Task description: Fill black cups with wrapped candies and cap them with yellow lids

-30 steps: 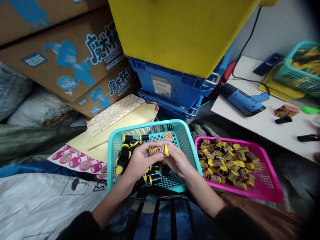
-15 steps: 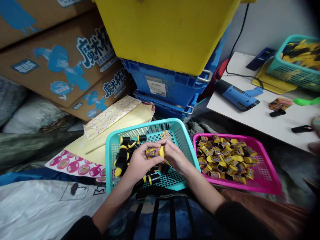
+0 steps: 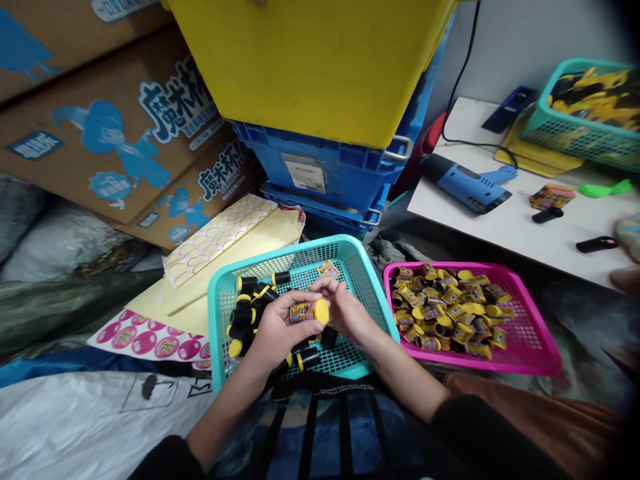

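Observation:
Over the turquoise basket point(image 3: 373, 293), my left hand point(image 3: 277, 327) is closed around a small bottle point(image 3: 303, 312) with a printed wrapper and a yellow cap facing right. My right hand point(image 3: 350, 313) is beside the cap, its fingers loosely bent and holding nothing that I can see; whether it touches the cap is unclear. Beneath my hands, several black bottles point(image 3: 245, 317) with yellow caps lie jumbled, mostly in the basket's left half. A flat printed wrapper point(image 3: 329, 269) rests near the basket's far side.
To the right, a pink basket point(image 3: 530, 333) holds many wrapped bottles. A blue heat gun point(image 3: 467, 183) lies on a white table point(image 3: 435, 200) with black tubes and another turquoise basket point(image 3: 565, 127). Sticker sheets point(image 3: 225, 260), cartons point(image 3: 125, 133) and stacked crates point(image 3: 310, 87) stand ahead and left.
My right hand has eased off the bottle's cap, its fingers lifting slightly. The bottle stays in my left hand, with its cap turned a little more toward me. The view has shifted slightly.

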`<state>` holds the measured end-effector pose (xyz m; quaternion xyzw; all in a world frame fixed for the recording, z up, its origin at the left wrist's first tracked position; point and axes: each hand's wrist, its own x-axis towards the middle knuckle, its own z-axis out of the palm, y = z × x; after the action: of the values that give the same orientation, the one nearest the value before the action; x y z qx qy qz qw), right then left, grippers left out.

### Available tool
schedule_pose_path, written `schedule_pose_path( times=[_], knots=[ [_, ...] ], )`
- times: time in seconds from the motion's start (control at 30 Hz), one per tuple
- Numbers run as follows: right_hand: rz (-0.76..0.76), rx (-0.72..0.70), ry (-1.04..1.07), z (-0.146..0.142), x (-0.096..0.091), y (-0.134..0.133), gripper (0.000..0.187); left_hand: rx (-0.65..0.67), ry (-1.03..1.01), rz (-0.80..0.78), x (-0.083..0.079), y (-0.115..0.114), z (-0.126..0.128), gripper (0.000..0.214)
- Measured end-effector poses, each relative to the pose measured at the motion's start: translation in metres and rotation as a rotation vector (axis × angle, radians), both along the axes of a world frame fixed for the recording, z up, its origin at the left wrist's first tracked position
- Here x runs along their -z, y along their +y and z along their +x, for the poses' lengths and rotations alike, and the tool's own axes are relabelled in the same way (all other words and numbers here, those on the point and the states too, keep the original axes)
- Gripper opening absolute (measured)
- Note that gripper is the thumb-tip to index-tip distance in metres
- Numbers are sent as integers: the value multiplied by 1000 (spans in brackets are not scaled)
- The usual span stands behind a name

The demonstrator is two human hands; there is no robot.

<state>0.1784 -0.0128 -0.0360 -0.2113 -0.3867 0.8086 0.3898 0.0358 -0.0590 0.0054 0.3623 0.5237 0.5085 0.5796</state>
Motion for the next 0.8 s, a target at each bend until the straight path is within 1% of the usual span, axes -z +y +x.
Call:
schedule_pose_path(
  times=[0.03,0.07,0.1,0.17,0.23,0.27,0.3,0.33,0.37,0.43,0.47,0.5,0.57,0.6,0.63,0.67,0.7,0.73,0.8],
  knots=[
    [16,34,-11,2,0,0,45,-4,-23,-9,1,0,-1,35],
    [63,78,-44,5,-1,1,44,-7,-34,-14,2,0,-2,34],
    [153,123,-106,8,-3,1,41,-8,-35,-14,3,1,-3,35],
    [449,187,-274,15,-8,1,45,14,-22,0,5,2,-4,42],
    [764,204,-412,22,-15,-1,48,72,-19,2,6,3,-2,57],
    [877,205,-459,26,-19,-2,45,122,-33,-5,5,4,0,66],
    [943,214,-496,32,-23,-3,40,181,-56,-12,5,4,3,74],
    [960,245,-539,41,-28,-4,37,242,-81,-17,4,5,5,78],
    [941,302,-603,53,-32,-5,35,291,-97,-17,3,5,7,79],
    [856,443,-811,90,-40,-6,34,323,-76,-23,2,6,7,74],
    [804,510,-954,113,-43,-7,33,306,-40,-35,2,6,5,69],
    [754,540,-1121,137,-45,-8,34,275,5,-52,2,7,2,62],
    [664,477,-1473,183,-46,-8,41,185,95,-89,4,9,-8,51],
    [614,472,-1629,199,-45,-7,45,135,135,-99,6,10,-14,47],
    [589,491,-1735,208,-42,-5,49,80,174,-99,7,11,-19,44],
    [585,511,-1777,209,-40,-3,50,23,214,-91,9,12,-24,42],
    [598,537,-1755,201,-38,-2,48,-31,252,-79,11,14,-29,41],
    [625,551,-1674,185,-37,-1,44,-71,284,-67,13,15,-33,40],
    [683,486,-1426,136,-35,0,30,-106,326,-58,16,17,-38,39]
  ],
)
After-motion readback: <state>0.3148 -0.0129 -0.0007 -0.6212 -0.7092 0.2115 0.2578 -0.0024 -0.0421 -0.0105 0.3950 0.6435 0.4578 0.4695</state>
